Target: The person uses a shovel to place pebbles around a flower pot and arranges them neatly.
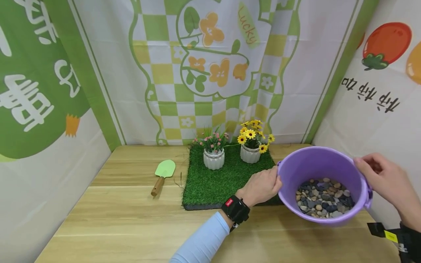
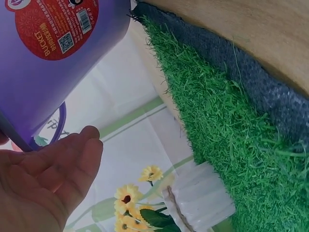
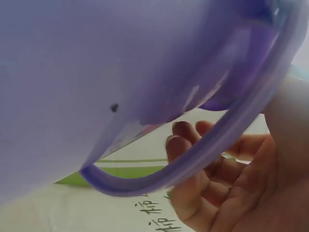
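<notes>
A purple bucket (image 1: 323,153) is at the right of the table in the head view, its mouth tilted toward me. Mixed pebbles (image 1: 323,199) cover its bottom. My left hand (image 1: 263,186) grips the rim on the left side, with the thumb in front. In the left wrist view, the fingers (image 2: 79,166) lie along the bucket's edge below a red label. At the opposite rim, my right hand (image 1: 385,177) pinches the edge between thumb and fingers. The bucket's handle (image 3: 193,159) hangs across that hand in the right wrist view. The bucket's base is hidden in the head view.
An artificial grass mat (image 1: 210,182) lies beside the bucket. On it stand a white pot of pink flowers (image 1: 213,159) and another of yellow flowers (image 1: 250,153). To the left lies a green trowel (image 1: 165,168) with a wooden handle. Printed cloths hang around the table (image 1: 131,219).
</notes>
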The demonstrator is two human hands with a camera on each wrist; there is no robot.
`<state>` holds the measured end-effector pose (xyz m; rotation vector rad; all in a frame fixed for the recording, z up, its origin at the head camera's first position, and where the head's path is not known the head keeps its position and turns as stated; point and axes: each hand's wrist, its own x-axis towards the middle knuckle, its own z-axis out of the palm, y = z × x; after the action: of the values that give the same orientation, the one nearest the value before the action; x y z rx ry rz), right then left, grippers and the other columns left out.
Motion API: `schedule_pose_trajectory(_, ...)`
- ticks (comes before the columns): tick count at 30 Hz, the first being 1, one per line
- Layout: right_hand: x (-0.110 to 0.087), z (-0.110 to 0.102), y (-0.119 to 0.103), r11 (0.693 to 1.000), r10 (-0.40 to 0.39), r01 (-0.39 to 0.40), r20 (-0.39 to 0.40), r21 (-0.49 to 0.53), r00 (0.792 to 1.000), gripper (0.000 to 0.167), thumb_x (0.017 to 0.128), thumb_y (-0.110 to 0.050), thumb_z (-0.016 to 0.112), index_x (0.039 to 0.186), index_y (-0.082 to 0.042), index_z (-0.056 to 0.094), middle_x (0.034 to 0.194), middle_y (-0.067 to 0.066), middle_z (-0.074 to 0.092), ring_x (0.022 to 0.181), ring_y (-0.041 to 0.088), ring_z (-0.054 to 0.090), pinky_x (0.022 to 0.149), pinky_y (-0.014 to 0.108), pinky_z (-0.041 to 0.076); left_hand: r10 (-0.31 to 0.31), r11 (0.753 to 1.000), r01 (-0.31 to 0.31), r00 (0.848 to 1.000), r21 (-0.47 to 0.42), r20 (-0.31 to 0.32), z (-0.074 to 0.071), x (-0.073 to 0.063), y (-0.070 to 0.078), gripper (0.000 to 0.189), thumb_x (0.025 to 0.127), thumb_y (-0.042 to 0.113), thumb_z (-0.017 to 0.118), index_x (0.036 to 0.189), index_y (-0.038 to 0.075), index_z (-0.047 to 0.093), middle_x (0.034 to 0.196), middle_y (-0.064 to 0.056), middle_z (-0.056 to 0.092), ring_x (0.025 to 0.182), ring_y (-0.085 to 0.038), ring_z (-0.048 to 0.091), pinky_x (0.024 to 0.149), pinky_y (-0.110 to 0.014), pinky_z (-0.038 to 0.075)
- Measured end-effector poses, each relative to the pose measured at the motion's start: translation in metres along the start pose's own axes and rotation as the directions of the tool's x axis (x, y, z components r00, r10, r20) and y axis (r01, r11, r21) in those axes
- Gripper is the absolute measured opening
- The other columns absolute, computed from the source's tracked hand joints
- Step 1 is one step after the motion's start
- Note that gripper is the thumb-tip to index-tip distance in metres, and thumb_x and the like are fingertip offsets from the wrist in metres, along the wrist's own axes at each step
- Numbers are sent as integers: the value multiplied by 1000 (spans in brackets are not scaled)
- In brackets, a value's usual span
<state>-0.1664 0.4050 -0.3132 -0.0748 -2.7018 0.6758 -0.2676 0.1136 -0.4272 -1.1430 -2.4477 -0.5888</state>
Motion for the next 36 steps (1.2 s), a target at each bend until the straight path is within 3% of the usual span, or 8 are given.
schedule_pose_trajectory(5, 15, 0, 1, 999, -31, 33, 74, -27, 997, 54, 100, -44, 50, 127, 3, 50, 109, 29, 61, 86, 24, 61, 60, 28, 43, 1, 1000, -1, 1000, -10, 30, -2, 1, -1, 25, 103, 23, 35, 116, 11, 52, 81, 6, 62, 63, -3, 58, 45, -13, 37)
schedule_pose_trajectory(8, 22, 1, 0, 997, -70, 71, 158, -4, 985, 58, 101, -43, 46, 137, 2, 42, 123, 35, 55, 105, 49, 55, 64, 47, 51, -3, 1000, 3, 999, 1, 34, -3, 0, -2, 21, 102, 24, 36, 110, 12, 52, 78, 7, 60, 61, -4, 58, 44, -13, 37)
schedule_pose_trajectory(10, 26, 1, 1, 994, -111, 108, 191, 29, 975, 58, 103, -40, 45, 141, 3, 38, 128, 38, 51, 109, 55, 53, 68, 60, 51, -7, 1000, 7, 1000, 14, 29, -3, 0, -3, 19, 102, 24, 36, 106, 14, 52, 76, 7, 59, 61, -4, 57, 44, -14, 37)
schedule_pose_trajectory(12, 29, 2, 1, 988, -149, 140, 210, 58, 966, 56, 103, -35, 44, 144, 3, 36, 129, 39, 51, 104, 39, 63, 71, 59, 53, -10, 1000, 10, 1000, 18, 25, -3, 0, -5, 17, 102, 25, 37, 103, 15, 51, 75, 8, 59, 61, -4, 57, 44, -15, 37)
schedule_pose_trajectory(17, 30, 5, 1, 974, -212, 183, 247, 135, 945, 49, 105, -28, 43, 147, -3, 37, 126, 31, 58, 88, -8, 58, 66, 26, 52, -11, 1000, 10, 999, 15, 30, -2, -1, -8, 16, 102, 25, 36, 100, 16, 50, 74, 10, 56, 60, -3, 55, 44, -15, 37)
schedule_pose_trajectory(21, 29, 9, -2, 960, -251, 204, 262, 193, 932, 46, 105, -26, 43, 147, -7, 40, 121, 4, 64, 89, -5, 63, 66, 24, 52, -1, 1000, 1, 1000, 25, 22, -1, -2, -10, 15, 102, 25, 37, 99, 17, 49, 71, 11, 52, 59, -2, 52, 45, -15, 37)
schedule_pose_trajectory(25, 31, 12, -3, 943, -296, 241, 242, 231, 924, 44, 105, -20, 44, 146, -7, 41, 115, -28, 55, 92, -6, 62, 68, 23, 53, -2, 1000, 1, 1000, 32, 16, -1, -2, -12, 15, 102, 25, 37, 98, 17, 49, 70, 11, 49, 58, -3, 51, 44, -16, 36)
schedule_pose_trajectory(36, 29, 14, -3, 923, -352, 298, 217, 244, 911, 44, 104, -15, 45, 146, -4, 41, 121, -36, 46, 98, -11, 58, 71, 18, 51, -4, 1000, 4, 1000, 21, 10, 0, -6, -13, 16, 102, 25, 37, 98, 17, 49, 69, 11, 47, 57, -2, 49, 45, -15, 35)
